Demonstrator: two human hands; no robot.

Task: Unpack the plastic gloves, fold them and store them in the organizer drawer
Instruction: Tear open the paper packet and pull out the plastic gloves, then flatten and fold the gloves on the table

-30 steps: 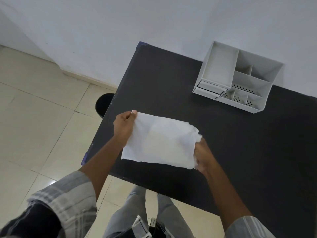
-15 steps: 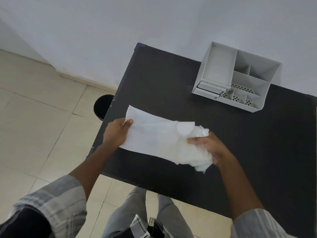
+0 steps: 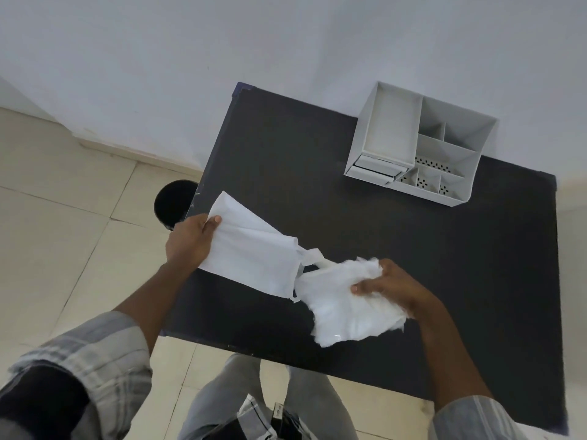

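My left hand [image 3: 190, 241] grips the left end of a flat white plastic packet [image 3: 254, 255] above the front left part of the black table [image 3: 444, 265]. My right hand [image 3: 390, 285] holds a crumpled white bundle of plastic gloves [image 3: 346, 306] just right of the packet's open end, almost fully out of it. A thin strip of plastic still links bundle and packet. The white organizer [image 3: 419, 144] stands at the table's back edge against the wall, its small drawer [image 3: 376, 168] at the front left.
A round black bin [image 3: 173, 201] sits on the tiled floor by the table's left edge. The table's near edge is close to my legs. A white wall rises right behind the table.
My right hand has drawn the glove bundle rightward out of the packet. The left hand and packet shifted slightly left, so the two now sit apart.
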